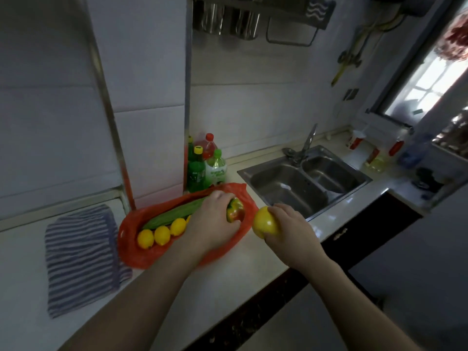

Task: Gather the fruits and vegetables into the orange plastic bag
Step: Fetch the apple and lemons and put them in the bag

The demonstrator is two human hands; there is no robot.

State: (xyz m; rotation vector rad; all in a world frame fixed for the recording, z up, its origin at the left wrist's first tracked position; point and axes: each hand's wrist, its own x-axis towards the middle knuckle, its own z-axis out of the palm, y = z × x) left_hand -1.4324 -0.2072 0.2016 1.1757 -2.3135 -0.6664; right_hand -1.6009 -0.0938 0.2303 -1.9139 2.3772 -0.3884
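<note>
Right now my left hand (215, 219) grips a red-green bell pepper (235, 211) over the orange plastic bag (141, 252), beside three lemons (162, 234) and a cucumber (174, 216); my right hand (288, 229) clasps a yellow fruit (263, 221) just beside the bag.

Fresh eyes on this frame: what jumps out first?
The orange plastic bag lying flat on the white counter, with a long cucumber and a row of lemons on it. Over its right end the left hand grips a red-green-yellow pepper, while the right hand holds a large yellow fruit just beside the bag's edge. A striped cloth lies left of the bag, a steel double sink to the right.
</note>
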